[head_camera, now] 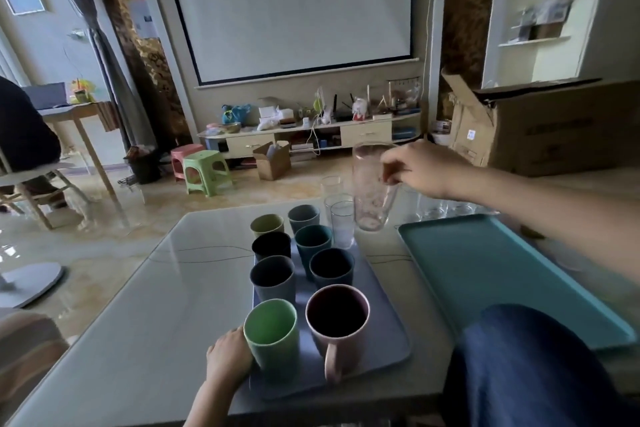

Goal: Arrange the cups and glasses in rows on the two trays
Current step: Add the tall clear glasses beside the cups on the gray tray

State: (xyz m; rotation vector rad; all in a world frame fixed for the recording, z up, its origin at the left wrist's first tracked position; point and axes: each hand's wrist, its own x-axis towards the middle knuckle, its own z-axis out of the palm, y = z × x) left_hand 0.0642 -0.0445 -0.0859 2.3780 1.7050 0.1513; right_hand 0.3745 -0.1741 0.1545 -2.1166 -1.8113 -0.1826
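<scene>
A grey-blue tray (388,329) carries two rows of coloured cups, with a green cup (272,340) and a pink mug (337,319) nearest me. Three clear glasses (341,222) stand at its far right end. My right hand (420,168) grips a tall clear glass (372,187) near its rim and holds it in the air above the table, beyond the tray. My left hand (228,355) rests at the tray's near left corner, touching the green cup. A teal tray (485,263) lies bare to the right. More clear glasses (440,208) stand behind it, partly hidden by my arm.
My knee in blue denim (526,367) covers the teal tray's near corner. A cardboard box (554,128) stands at the back right. A seated person (24,135) and a chair are at the far left, with plastic stools (204,166) on the floor beyond the table.
</scene>
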